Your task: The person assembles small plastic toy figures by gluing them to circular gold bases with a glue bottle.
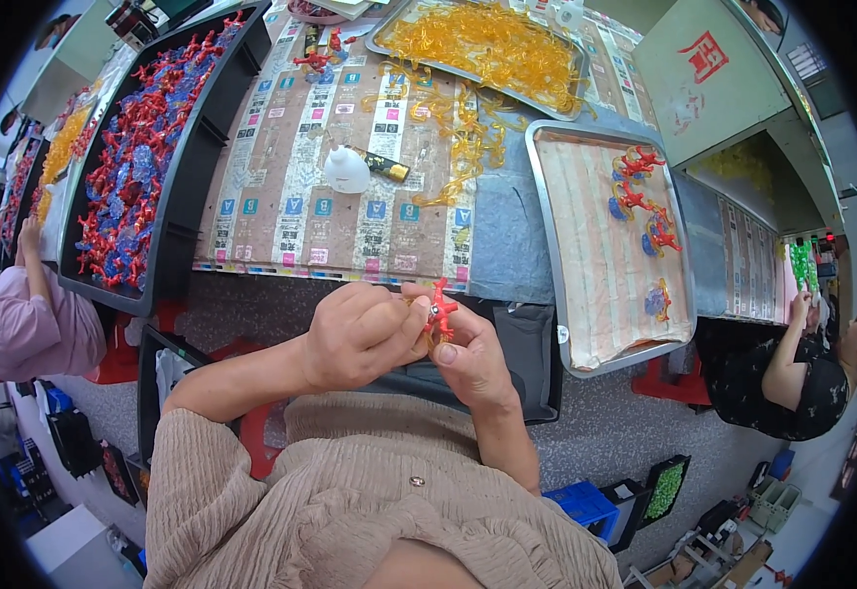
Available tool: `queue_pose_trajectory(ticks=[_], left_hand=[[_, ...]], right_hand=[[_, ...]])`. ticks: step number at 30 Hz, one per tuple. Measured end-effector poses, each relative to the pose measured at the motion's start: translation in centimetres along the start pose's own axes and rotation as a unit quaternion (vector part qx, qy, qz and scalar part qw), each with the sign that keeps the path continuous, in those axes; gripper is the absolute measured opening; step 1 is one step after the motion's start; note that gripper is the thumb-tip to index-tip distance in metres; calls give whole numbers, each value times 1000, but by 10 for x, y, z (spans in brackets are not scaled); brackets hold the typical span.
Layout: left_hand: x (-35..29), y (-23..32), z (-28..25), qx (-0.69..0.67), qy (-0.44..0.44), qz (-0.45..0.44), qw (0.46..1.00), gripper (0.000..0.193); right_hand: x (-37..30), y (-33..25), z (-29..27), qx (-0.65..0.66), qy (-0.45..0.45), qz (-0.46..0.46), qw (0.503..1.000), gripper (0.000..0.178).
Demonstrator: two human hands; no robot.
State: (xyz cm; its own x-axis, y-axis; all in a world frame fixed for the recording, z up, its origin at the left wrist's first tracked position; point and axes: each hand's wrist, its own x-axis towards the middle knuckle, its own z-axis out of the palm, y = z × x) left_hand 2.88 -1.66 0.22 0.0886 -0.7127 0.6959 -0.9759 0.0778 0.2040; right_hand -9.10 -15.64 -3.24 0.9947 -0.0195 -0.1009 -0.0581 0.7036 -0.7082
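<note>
A small red figurine [441, 312] is held between the two hands, nearer the person than the white squeeze bottle [346, 173] and to the right of it. The left hand [362, 336] has its fingers curled in, thumb and forefinger pinching at the figurine's left edge; how much lies between those tips is hidden. The right hand [478, 361] pinches from the other side, its thumb low on the front and its forefinger behind, so the figurine's upper end rises clear above the fingertips.

A black-and-gold tube [387, 168] lies just right of the bottle. Left of the bottle, a black bin [167, 257] holds a heap of red and blue figurine pieces. Beyond the bottle and to its right, a metal tray [586, 86] is piled with translucent amber strands [478, 44]. Farther right of the bottle, a cloth-lined metal tray [586, 255] carries several red-and-blue figurines [660, 236] along its right side.
</note>
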Motion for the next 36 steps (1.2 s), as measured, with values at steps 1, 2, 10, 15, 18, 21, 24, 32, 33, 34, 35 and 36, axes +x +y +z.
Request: queue_pose_trajectory(ticks=[1,2,10,15,18,21,24,32,33,34,35,36], left_hand=[[0,0,0,2,3,0,1000,38],[1,0,0,4,6,-1,1000,37],[3,9,-1,-129,19,-242,962,36],[-2,10,-1,-516,67,-513,683,26],[-4,10,-2,-615,71,-563,548,31],[-6,10,-1,-662,72,-562,491,37],[-9,9,1,-689,78,-561,452,39],[-13,15,5,-748,86,-570,330,37],[-10,17,4,-745,82,-579,322,38],[-8,18,4,-742,79,-588,313,39],[-9,18,6,-743,79,-587,313,39],[-10,18,7,-744,77,-590,304,40]], right_hand=[[0,0,0,0,0,0,1000,74],[0,0,0,1,1,-2,1000,74],[-2,-7,4,-44,49,-37,997,58],[-6,-14,8,-144,114,-53,982,41],[-7,-14,4,-173,155,-53,971,32],[-7,-14,4,-230,150,-75,959,25],[-6,-14,10,-220,170,-106,955,17],[-8,-14,8,-351,207,-168,898,9],[-8,-13,8,-352,207,-169,897,9],[-7,-12,8,-339,217,-178,898,9],[-7,-11,8,-326,227,-187,898,10],[-8,-11,7,-326,226,-187,898,10]])
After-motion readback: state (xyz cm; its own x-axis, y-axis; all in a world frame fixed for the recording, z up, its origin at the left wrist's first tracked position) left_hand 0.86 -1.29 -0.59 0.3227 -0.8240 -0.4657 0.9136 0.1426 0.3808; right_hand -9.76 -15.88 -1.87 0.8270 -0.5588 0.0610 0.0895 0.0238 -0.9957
